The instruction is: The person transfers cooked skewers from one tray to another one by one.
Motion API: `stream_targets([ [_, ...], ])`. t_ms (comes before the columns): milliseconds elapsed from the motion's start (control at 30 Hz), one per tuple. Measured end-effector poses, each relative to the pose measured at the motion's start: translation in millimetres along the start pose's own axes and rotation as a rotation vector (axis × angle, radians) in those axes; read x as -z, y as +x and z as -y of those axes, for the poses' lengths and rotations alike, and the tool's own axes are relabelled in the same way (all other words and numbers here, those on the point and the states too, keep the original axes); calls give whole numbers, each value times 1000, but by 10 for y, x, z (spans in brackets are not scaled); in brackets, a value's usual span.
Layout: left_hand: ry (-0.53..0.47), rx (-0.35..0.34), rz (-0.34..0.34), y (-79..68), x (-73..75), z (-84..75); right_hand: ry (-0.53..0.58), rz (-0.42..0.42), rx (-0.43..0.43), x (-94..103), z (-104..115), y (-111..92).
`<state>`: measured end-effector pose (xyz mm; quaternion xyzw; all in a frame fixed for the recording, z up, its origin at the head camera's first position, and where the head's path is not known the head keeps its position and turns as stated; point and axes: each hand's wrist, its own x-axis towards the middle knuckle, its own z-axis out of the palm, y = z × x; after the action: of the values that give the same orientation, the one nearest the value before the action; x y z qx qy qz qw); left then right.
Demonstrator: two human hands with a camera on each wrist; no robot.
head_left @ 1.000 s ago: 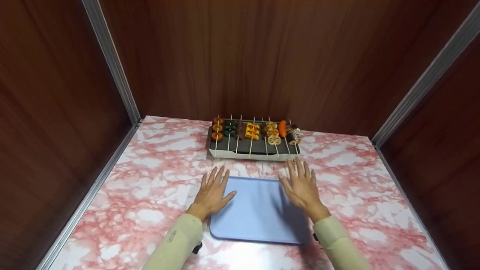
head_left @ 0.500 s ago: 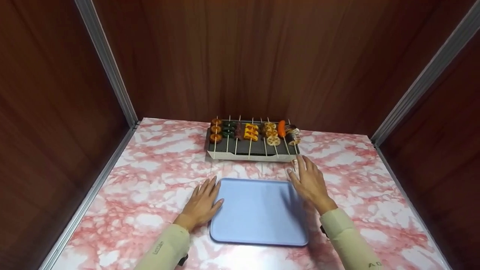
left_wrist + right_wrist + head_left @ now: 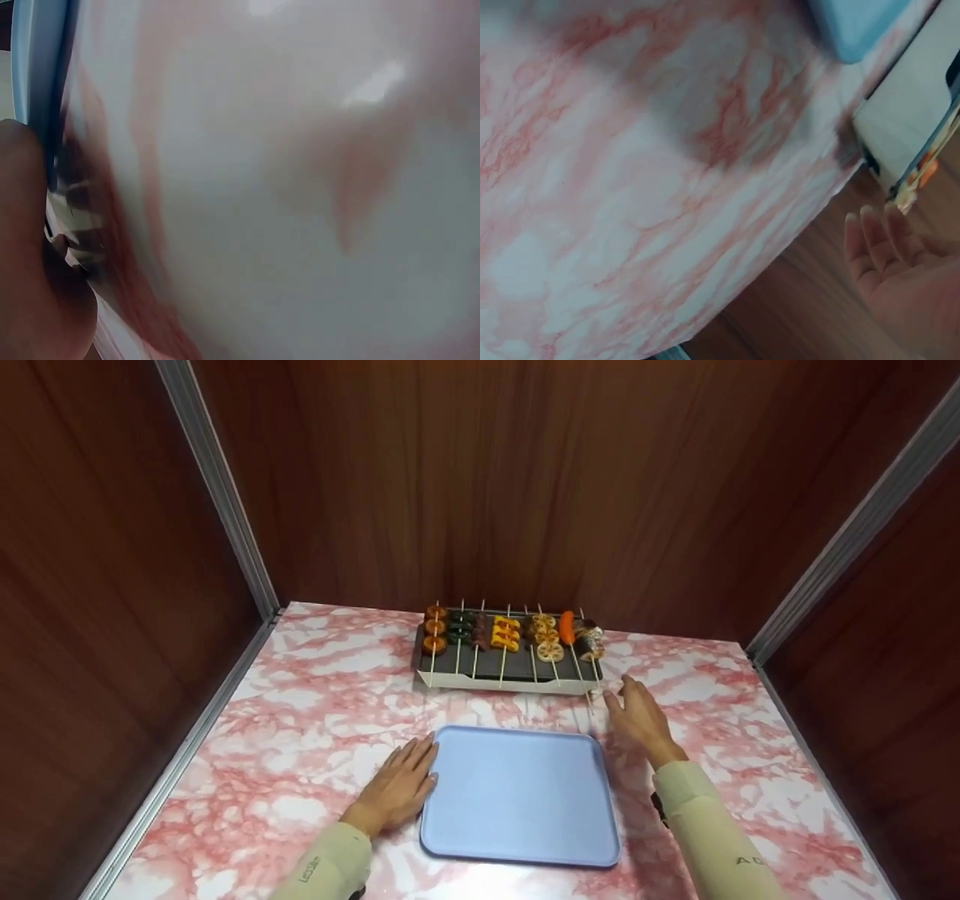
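Observation:
In the head view my left hand (image 3: 397, 787) lies at the left rim of a light blue tray (image 3: 521, 799), fingers extended with their tips at the rim. The left wrist view shows part of this hand (image 3: 34, 255) beside the blue tray edge (image 3: 37, 67). My right hand (image 3: 641, 720) is off the front right corner of a dark grill (image 3: 491, 660), apart from the tray. In the right wrist view its fingers (image 3: 877, 244) are loosely bent and hold nothing. Several skewers lie across the grill, among them an orange sausage skewer (image 3: 567, 628) and a lotus root skewer (image 3: 550, 651).
A pink and white marbled tabletop (image 3: 300, 735) carries everything. Behind the grill rises a dark wooden panel (image 3: 487, 487), with similar panels on both sides. Metal posts (image 3: 217, 487) stand at the corners.
My left hand has moved left and down to the tray's left rim. My right hand has moved right, off the tray's edge, to beside the grill's corner. The skewers stay on the grill.

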<state>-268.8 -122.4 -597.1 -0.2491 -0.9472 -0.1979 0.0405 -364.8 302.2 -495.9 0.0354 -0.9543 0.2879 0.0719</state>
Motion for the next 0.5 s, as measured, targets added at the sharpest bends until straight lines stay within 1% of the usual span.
stream_targets([
  [100,-9,-3,-6,-11,-32,10,118,11,-17,-4,-53,73],
  [167,-8,-7,0,-7,-44,5,209,8,-45,1,-88,117],
  [267,-24,-14,2,-16,-51,-5,307,19,-87,-3,-112,185],
  [333,-30,-12,-3,-28,-50,-12,357,36,-114,-14,-107,233],
  [433,-23,-11,-26,-39,-58,-15,390,76,-124,-30,-73,294],
  [500,-14,-18,-36,-36,-70,-21,422,91,-146,-42,-54,319],
])
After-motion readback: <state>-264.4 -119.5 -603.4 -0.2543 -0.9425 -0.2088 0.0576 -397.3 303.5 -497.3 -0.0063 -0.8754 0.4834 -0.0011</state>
